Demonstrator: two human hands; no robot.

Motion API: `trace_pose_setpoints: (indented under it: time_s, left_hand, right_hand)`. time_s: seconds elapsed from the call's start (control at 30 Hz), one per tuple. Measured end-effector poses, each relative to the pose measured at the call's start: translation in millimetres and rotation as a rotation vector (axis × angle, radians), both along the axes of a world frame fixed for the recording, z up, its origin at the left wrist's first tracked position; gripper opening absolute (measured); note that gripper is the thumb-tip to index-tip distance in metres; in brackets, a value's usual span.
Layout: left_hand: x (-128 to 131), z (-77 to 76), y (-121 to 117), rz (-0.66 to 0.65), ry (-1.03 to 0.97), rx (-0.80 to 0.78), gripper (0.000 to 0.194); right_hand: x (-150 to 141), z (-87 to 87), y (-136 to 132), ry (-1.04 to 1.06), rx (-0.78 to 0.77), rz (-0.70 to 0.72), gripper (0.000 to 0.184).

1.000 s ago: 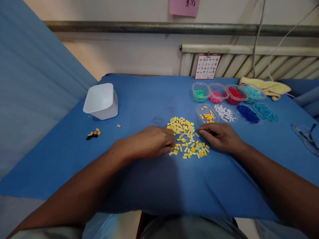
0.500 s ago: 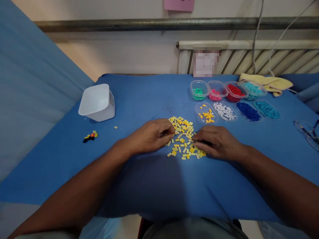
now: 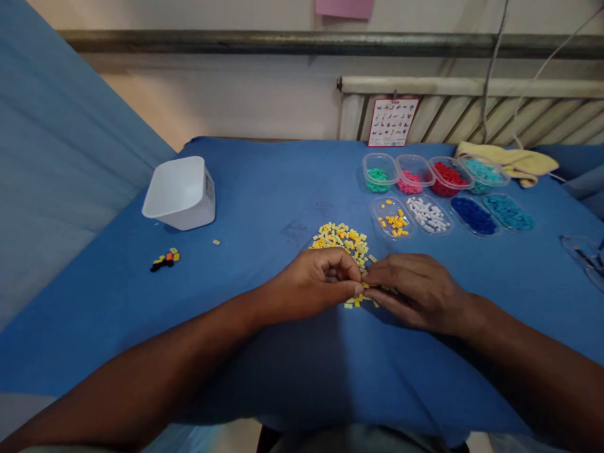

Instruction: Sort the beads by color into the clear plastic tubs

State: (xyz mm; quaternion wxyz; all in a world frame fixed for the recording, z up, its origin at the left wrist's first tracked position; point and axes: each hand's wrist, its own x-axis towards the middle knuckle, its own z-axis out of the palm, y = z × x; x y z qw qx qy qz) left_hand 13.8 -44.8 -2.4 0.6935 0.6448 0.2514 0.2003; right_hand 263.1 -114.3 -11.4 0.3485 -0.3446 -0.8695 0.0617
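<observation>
My left hand is closed in a pinch, thumb and forefinger meeting at a small yellow building brick. From the other side my right hand closes its fingers and thumb on the same spot, so the fingertips of both hands nearly touch. The brick is mostly hidden by the fingers. Beneath and behind the hands, a loose pile of yellow building bricks in pale and deeper shades lies on the blue cloth. Part of the pile is covered by both hands.
At the left stands a white tub. Before it lie a small cluster of coloured bricks and a single pale brick. Clear tubs of sorted bricks fill the back right, near a yellow cloth. Glasses rest far right.
My left hand has moved right and slightly toward me to meet my right hand at the fingertips. The right hand has shifted a little nearer to me. The view has tilted slightly.
</observation>
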Motion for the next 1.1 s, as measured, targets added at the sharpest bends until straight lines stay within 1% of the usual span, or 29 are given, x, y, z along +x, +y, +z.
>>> trace_pose_setpoints:
  time_s: [0.07, 0.1, 0.17, 0.23, 0.3, 0.37, 0.4, 0.47, 0.53, 0.6, 0.67, 0.8, 0.9, 1.0, 1.1]
  left_hand:
    - [1, 0.2, -5, 0.006, -0.033, -0.022, 0.024]
    - [0, 0.8, -6, 0.011, -0.023, -0.001, 0.023]
    - [-2, 3.1, 0, 0.07, 0.02, 0.11, 0.02]
    - [-9, 5.9, 15, 0.216, 0.066, 0.275, 0.02]
    - [-19, 7.9, 36, 0.373, 0.114, 0.419, 0.022]
    - [-31, 8.4, 57, 0.381, 0.214, 0.491, 0.022]
    - [-36, 8.0, 65, 0.358, 0.261, 0.553, 0.021]
    - [-45, 6.5, 75, 0.259, 0.337, 0.678, 0.021]
    - [-50, 4.9, 78, 0.156, 0.393, 0.768, 0.022]
    - [-51, 4.5, 75, 0.091, 0.453, 0.81, 0.023]
    - [-50, 6.3, 72, 0.072, 0.516, 0.818, 0.022]
    - [-49, 14.3, 69, 0.058, 0.637, 0.779, 0.023]
    - [-49, 18.3, 68, 0.017, 0.722, 0.803, 0.025]
    - [-47, 18.7, 66, 0.029, 0.741, 0.8, 0.024]
    - [-45, 17.3, 64, 0.057, 0.708, 0.736, 0.021]
  right_hand:
    - [-5, -1.2, -4, 0.002, -0.001, -0.001, 0.015]
    - [-6, -1.9, -4, -0.003, -0.009, -0.002, 0.013]
    - [-2, -3.2, 0, -0.018, -0.045, -0.024, 0.011]
    - [9, -5.3, 10, -0.019, -0.081, -0.12, 0.01]
    - [23, -8.9, 26, -0.011, -0.09, -0.286, 0.013]
    - [39, -14.2, 43, 0.001, -0.06, -0.452, 0.017]
    - [46, -17.1, 51, 0.015, -0.044, -0.514, 0.018]
    - [57, -22.6, 61, 0.05, -0.026, -0.594, 0.02]
    - [65, -26.7, 64, 0.066, -0.017, -0.626, 0.02]
    - [68, -28.7, 61, 0.058, -0.008, -0.627, 0.018]
    - [68, -28.9, 56, 0.044, 0.001, -0.606, 0.016]
    - [63, -27.6, 47, 0.005, -0.004, -0.488, 0.014]
    - [60, -28.4, 44, -0.009, -0.016, -0.399, 0.014]
    - [59, -30.0, 44, -0.017, -0.029, -0.361, 0.015]
    - [59, -30.1, 42, -0.023, -0.028, -0.349, 0.015]
